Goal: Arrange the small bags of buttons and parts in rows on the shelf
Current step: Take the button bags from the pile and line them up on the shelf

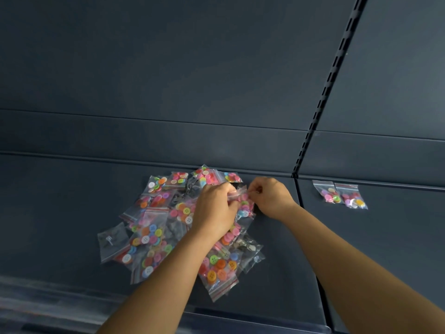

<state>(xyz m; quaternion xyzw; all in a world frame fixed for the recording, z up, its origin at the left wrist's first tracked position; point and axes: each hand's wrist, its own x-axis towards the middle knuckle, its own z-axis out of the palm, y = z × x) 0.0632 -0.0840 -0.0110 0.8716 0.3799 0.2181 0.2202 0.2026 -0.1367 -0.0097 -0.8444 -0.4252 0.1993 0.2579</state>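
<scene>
I see the heap of bags lying mid-shelf, its far side touching the back wall's foot, with bare shelf left of it and toward the front lip. Right of the heap, past the slotted upright, two bags sit side by side. Over the heap's far right, my left hand and right hand both pinch one bag between curled fingers.

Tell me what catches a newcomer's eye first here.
The bright heap of button bags in the middle of the dark shelf stands out first. Above its far edge, the left hand and right hand pinch one small bag between them. Off to the right, two bags lie side by side.
</scene>
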